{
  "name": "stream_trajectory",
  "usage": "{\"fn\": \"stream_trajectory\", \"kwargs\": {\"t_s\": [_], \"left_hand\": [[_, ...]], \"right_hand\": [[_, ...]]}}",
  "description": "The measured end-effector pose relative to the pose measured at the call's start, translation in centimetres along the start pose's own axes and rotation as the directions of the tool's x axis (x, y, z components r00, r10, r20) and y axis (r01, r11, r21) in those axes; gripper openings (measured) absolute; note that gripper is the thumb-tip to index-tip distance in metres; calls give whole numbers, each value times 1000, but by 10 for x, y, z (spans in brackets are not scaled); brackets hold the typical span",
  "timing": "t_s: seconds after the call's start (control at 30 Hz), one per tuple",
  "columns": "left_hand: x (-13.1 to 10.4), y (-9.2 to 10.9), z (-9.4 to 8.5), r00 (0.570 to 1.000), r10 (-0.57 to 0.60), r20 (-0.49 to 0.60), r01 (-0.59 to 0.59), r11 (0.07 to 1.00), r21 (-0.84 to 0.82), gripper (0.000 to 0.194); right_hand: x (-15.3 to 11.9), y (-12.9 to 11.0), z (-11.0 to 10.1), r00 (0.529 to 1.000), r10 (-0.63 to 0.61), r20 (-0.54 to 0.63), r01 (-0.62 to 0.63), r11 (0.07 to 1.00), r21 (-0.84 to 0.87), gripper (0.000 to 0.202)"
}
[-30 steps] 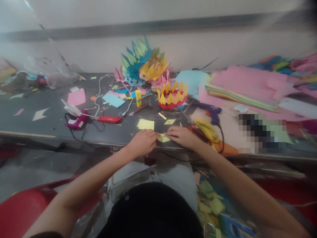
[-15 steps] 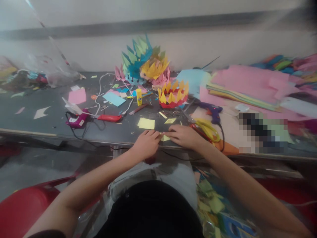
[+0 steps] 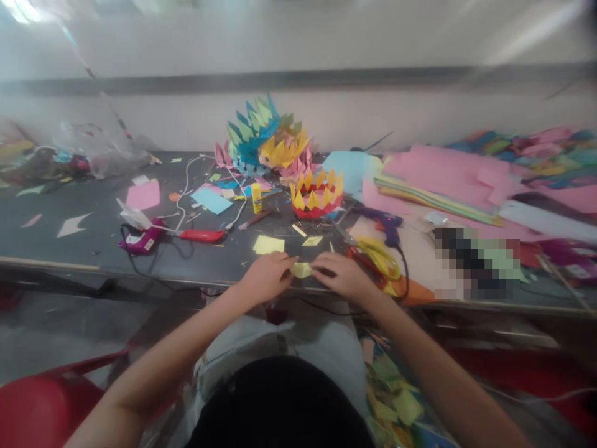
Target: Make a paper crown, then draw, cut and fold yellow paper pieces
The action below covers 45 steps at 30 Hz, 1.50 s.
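Between my two hands, near the table's front edge, lies a small piece of yellow paper (image 3: 301,270) that looks folded. The fingers of my left hand (image 3: 267,277) are closed at its left side. My right hand (image 3: 342,274) pinches its right edge with bent fingers. Just beyond the hands are a stack of yellow paper squares (image 3: 269,244) and a folded yellow paper piece (image 3: 312,241). Farther back stands a red and yellow paper crown (image 3: 318,202). Exact fingertip contact is partly hidden and slightly blurred.
Right of my hands are yellow-handled scissors (image 3: 380,258) and a purple glue gun (image 3: 389,225). A glue stick (image 3: 256,198), a red-handled cutter (image 3: 203,235) and a purple device (image 3: 141,239) with cables lie left. Coloured paper sheets (image 3: 443,177) are piled at right.
My hands have drawn slightly apart, and more of the yellow paper between them shows. The view has tilted up a little, so the whole table appears lower.
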<state>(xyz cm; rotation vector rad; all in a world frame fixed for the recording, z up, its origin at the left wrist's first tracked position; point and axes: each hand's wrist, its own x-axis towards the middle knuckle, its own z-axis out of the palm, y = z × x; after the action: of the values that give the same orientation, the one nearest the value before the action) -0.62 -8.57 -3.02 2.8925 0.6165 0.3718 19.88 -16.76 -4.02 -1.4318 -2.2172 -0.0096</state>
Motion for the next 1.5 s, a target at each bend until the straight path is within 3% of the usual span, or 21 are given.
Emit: {"fn": "stream_trajectory", "kwargs": {"t_s": [0.1,0.3,0.73,1.03,1.27,1.5], "left_hand": [[2,-5,2,1000,-9,-20,8,998,-64,34],[3,-8,9,999,27,-24,-30,991,-132,15],[12,-19,9,984,180,6,-179,982,-59,22],[7,-4,10,994,103,-44,-104,995,-2,27],[10,-15,12,997,55,-54,-63,987,-145,19],[20,-33,16,995,98,-16,-99,947,-306,11]], "right_hand": [[0,-5,5,999,-42,17,41,999,29,20],[4,3,6,996,-62,65,58,997,56,21],[12,8,2,998,-13,64,5,993,118,23],[13,10,13,996,-73,50,66,991,115,22],[11,9,15,992,-99,85,88,989,122,23],[15,4,12,993,37,113,-63,970,234,22]]}}
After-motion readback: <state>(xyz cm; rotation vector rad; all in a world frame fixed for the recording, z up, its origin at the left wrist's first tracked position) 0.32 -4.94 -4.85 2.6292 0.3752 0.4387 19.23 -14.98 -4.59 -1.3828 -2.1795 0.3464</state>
